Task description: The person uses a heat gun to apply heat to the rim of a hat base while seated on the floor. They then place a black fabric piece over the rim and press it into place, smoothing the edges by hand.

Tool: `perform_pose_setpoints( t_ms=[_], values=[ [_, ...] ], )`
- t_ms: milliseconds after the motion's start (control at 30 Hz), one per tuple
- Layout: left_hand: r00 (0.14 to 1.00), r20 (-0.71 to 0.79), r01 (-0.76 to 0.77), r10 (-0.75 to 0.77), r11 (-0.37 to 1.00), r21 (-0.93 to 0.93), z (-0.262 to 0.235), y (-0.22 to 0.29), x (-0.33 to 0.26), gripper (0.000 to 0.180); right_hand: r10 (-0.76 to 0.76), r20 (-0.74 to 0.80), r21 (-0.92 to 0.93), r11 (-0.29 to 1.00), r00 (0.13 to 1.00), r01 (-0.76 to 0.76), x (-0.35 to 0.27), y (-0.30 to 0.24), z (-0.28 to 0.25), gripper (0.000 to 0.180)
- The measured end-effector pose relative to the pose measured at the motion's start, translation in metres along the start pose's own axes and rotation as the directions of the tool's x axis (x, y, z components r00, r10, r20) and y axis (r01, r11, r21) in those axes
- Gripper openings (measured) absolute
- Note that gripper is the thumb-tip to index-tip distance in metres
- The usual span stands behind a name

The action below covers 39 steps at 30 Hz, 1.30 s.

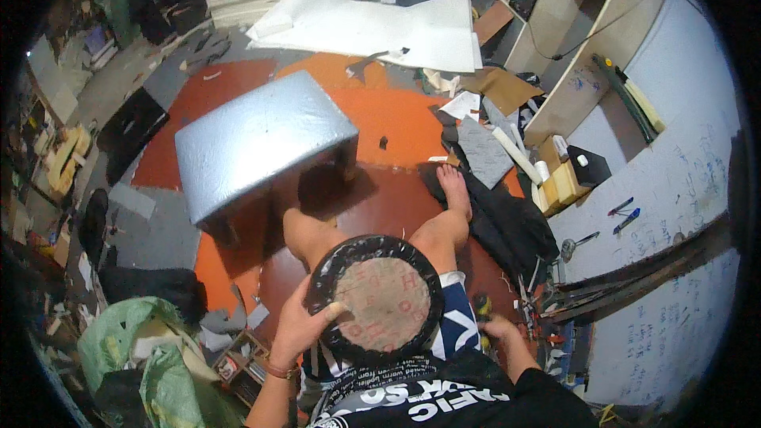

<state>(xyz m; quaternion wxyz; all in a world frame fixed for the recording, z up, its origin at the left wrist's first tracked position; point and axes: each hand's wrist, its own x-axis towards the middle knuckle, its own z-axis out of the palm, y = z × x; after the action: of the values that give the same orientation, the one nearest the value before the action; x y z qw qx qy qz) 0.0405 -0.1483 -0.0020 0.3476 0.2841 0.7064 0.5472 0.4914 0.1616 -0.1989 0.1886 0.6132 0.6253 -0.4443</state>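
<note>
A round seat pad [380, 301] rests on my lap, its underside facing up. Black shiny covering is folded over the rim around a brownish board with reddish printing. My left hand [305, 325] grips the pad's left edge, thumb on the board and fingers down the outer side. Low on the right, my right hand [499, 329] is beside my thigh with its fingers curled at a small yellow-and-black tool [482, 305]; the tool's exact kind is too small to make out.
A silver-covered rectangular stool [265, 143] stands ahead to the left. White sheet material [372, 20] lies at the back. Black cloth [507, 226] and scraps are on the right, beside a shelf unit [571, 40]. A green sack [151, 349] sits near left.
</note>
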Motion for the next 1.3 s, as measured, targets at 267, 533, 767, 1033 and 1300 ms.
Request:
perform_pose_setpoints(
  t_ms=[267, 533, 767, 1033, 1300],
  values=[
    [0.992, 0.026, 0.126, -0.124, 0.979, -0.161, 0.003, -0.025, 0.014, 0.040, -0.339, -0.207, 0.410, 0.822, 0.918, 0.396, -0.057, -0.103, -0.029, 0.043],
    [0.955, -0.296, 0.014, -0.039, 0.996, -0.086, 0.036, -0.003, 0.014, 0.043, -0.838, -0.129, -0.122, 0.545, 0.531, 0.830, -0.174, -0.273, -0.010, 0.053],
    [0.778, 0.047, -0.536, 0.627, 0.701, -0.469, 0.032, 0.054, 0.008, 0.047, -0.903, 0.028, 0.764, 0.296, 0.429, 0.573, -0.194, -0.293, 0.013, 0.069],
    [0.973, 0.075, -0.178, 0.220, 0.911, -0.372, 0.124, -0.012, 0.033, 0.060, -0.747, -0.127, 0.354, 0.580, 0.652, 0.734, -0.138, -0.265, 0.034, 0.118],
    [0.995, 0.089, 0.096, -0.051, 0.757, -0.646, 0.117, -0.030, 0.045, 0.068, -0.753, -0.226, -0.009, 0.636, 0.618, 0.771, -0.125, -0.274, 0.049, 0.120]
  ],
)
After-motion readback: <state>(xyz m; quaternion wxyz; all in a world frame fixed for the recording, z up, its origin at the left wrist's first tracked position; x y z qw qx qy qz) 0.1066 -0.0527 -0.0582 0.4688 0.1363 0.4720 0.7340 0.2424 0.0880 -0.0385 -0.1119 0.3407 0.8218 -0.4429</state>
